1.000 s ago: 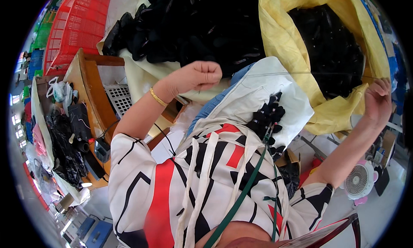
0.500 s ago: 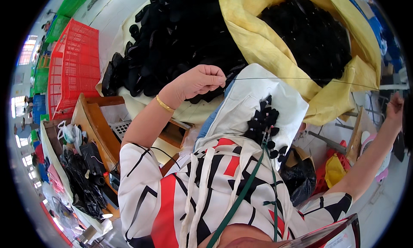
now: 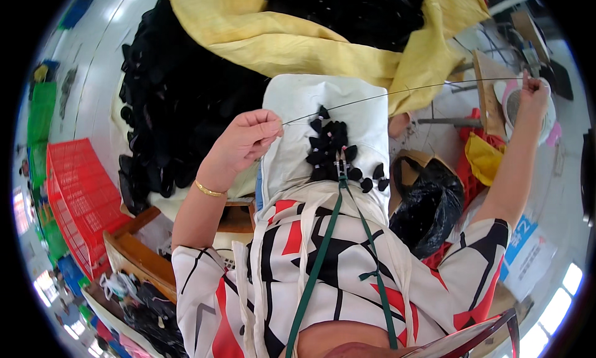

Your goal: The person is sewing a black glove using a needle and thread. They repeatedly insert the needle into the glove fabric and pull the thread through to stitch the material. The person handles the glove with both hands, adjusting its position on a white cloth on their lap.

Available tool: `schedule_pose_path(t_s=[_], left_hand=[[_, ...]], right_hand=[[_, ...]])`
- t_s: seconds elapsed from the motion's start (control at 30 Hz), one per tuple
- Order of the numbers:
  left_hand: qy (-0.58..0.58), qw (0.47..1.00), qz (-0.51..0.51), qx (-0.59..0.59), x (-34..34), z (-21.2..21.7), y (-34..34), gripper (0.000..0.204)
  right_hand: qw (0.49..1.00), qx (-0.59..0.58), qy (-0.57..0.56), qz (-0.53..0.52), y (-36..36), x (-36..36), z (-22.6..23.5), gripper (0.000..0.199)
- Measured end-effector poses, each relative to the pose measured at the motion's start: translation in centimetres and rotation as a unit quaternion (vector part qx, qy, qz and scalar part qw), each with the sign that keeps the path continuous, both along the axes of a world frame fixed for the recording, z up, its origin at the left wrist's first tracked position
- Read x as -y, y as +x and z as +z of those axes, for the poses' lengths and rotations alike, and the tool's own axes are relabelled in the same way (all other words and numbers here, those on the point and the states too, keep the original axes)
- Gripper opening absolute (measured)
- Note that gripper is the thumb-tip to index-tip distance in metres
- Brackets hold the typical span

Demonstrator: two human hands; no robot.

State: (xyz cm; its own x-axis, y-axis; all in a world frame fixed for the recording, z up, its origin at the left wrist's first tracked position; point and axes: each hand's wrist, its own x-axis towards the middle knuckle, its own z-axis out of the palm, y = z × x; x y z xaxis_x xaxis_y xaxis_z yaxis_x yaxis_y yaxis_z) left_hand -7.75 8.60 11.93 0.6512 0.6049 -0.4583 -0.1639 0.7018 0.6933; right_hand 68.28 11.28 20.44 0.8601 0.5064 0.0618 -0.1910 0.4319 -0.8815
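Above the white cloth (image 3: pixel 298 109), both hands, left hand (image 3: pixel 245 140) and right hand (image 3: pixel 535 97), pinch a thin thread (image 3: pixel 403 91), its ends hidden.

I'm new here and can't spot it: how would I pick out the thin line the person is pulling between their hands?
Start at the big yellow cloth heaped with black pieces at the top. Just below it lies a white cloth on the person's lap. The thread runs taut above it, from the left hand to the raised right hand. It alone is a hair-thin, dark, single strand.
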Motion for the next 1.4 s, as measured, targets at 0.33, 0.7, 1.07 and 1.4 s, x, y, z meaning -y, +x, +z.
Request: schedule_pose_path(t_s=[0.33, 0.7, 1.07, 1.4], left_hand=[[-0.05, 0.993, 0.005, -0.106, 1.2, -7.5, 2.4, 0.013], [-0.014, 0.986, -0.025, -0.161, 2.0, -6.8, 4.9, 0.014], [0.043, 0.989, -0.069, -0.12, 1.6, -4.0, 7.3, 0.016], [0.413, 0.811, -0.162, -0.381, 2.5, -8.7, 0.2, 0.018]], right_hand=[[0.982, 0.097, -0.131, 0.092, -13.6, 9.0, -9.3, 0.01], [0.644, 0.579, -0.288, 0.409, -41.1, 14.7, -13.4, 0.019], [0.741, 0.083, -0.215, 0.63, -46.8, 9.4, -14.6, 0.011], [0.737, 0.105, -0.287, 0.603, -45.8, 8.1, -16.1, 0.016]])
